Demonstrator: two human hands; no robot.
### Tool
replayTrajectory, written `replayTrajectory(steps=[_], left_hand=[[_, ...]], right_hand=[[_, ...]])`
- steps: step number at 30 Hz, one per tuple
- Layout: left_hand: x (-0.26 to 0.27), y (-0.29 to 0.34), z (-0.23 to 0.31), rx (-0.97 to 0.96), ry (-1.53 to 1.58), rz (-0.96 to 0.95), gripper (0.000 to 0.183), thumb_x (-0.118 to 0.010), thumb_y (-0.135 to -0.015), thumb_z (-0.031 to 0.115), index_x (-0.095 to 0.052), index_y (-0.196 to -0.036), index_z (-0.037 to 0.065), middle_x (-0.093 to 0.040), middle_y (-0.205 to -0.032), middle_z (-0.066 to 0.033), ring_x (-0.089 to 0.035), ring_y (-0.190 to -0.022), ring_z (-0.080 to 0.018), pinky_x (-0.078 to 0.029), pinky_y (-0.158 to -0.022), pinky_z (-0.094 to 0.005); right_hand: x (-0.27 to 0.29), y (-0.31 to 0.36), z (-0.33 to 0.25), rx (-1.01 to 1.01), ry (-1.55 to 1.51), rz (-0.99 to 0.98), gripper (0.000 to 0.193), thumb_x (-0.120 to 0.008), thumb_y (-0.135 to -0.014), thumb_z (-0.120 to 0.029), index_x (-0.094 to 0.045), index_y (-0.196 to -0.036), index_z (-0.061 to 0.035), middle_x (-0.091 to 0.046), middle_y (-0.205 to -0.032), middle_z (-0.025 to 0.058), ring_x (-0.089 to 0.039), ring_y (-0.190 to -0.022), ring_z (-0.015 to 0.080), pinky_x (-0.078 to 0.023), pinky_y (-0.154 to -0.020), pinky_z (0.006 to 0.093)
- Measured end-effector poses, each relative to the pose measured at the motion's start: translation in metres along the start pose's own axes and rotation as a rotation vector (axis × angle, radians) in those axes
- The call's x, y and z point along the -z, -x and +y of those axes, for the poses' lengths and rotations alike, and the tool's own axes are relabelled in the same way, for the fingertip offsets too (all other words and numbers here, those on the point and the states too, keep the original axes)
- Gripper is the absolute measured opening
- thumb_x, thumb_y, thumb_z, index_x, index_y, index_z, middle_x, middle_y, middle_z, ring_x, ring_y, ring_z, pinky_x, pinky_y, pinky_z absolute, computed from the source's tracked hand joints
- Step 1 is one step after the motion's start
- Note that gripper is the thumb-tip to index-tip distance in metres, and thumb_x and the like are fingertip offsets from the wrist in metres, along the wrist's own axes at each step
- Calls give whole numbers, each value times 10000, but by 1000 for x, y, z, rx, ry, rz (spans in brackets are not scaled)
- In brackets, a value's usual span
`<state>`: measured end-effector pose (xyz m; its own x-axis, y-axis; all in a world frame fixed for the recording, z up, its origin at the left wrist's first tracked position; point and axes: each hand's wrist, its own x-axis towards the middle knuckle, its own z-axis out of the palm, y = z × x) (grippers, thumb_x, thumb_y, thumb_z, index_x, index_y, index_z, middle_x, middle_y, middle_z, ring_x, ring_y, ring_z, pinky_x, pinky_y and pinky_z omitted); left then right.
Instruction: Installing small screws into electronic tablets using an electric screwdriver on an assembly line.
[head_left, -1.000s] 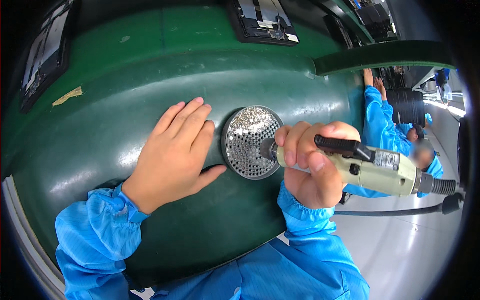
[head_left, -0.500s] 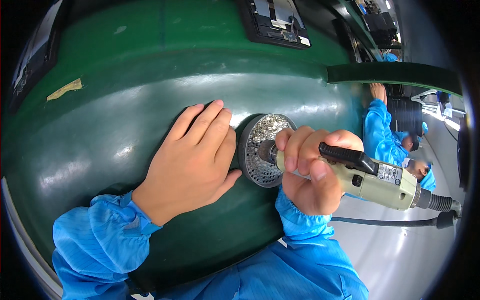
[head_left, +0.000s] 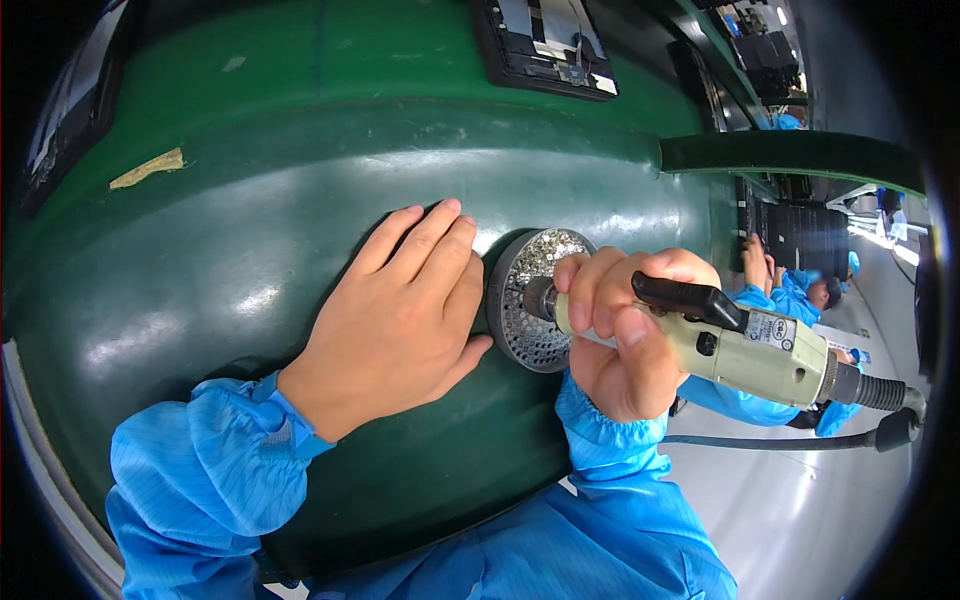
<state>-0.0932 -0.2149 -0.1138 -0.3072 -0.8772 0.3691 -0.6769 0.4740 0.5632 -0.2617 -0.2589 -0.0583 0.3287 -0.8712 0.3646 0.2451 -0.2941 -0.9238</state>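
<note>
My right hand (head_left: pixel 635 330) is wrapped round a pale green electric screwdriver (head_left: pixel 745 345) with a black lever, held slanting with its nose to the left. The nose is over a round dark grey dish (head_left: pixel 499 300), whose perforated plate carries a heap of small silvery screws (head_left: pixel 548 250). Fingers and nose cover part of the dish, and the bit's tip cannot be made out. Left of the dish my left hand (head_left: pixel 395 315) lies flat, palm down, on the green mat (head_left: pixel 250 230), fingers stretched out and holding nothing.
An opened black-framed device (head_left: pixel 550 45) lies at the far side, another dark-framed device (head_left: pixel 75 110) at the far left. A torn yellowish strip (head_left: pixel 147 169) is on the mat. A dark green bar (head_left: pixel 790 152) and a co-worker in blue (head_left: pixel 790 290) are to the right. A black cord (head_left: pixel 770 441) hangs from the screwdriver.
The whole view has shifted slightly. My hands, the screwdriver and the dish keep nearly the same places to one another. On the right, the co-worker's arms and body have moved.
</note>
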Motion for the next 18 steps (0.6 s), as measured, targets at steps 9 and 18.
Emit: replayTrajectory(steps=[9,18], left_hand=[[11,-38,-18,95,-72,-148,332,-690,-719,146,-574,-983,-19,-538,-1130,-200,-503,-1133,-345,-421,-954,-427],[3,-161,-96,49,-299,22,506,-729,-706,162,-521,-1152,44,-521,-1164,-201,-452,-1219,-405,-495,-874,-470]], right_hand=[[17,3,-44,133,-67,-10,367,-596,-831,-97,-430,-1158,-86,-496,-678,71,-507,-646,207,-420,-677,414],[48,18,-38,155,-104,84,348,-577,-798,-9,-451,-1120,-51,-524,-697,104,-522,-629,213,-437,-698,416]])
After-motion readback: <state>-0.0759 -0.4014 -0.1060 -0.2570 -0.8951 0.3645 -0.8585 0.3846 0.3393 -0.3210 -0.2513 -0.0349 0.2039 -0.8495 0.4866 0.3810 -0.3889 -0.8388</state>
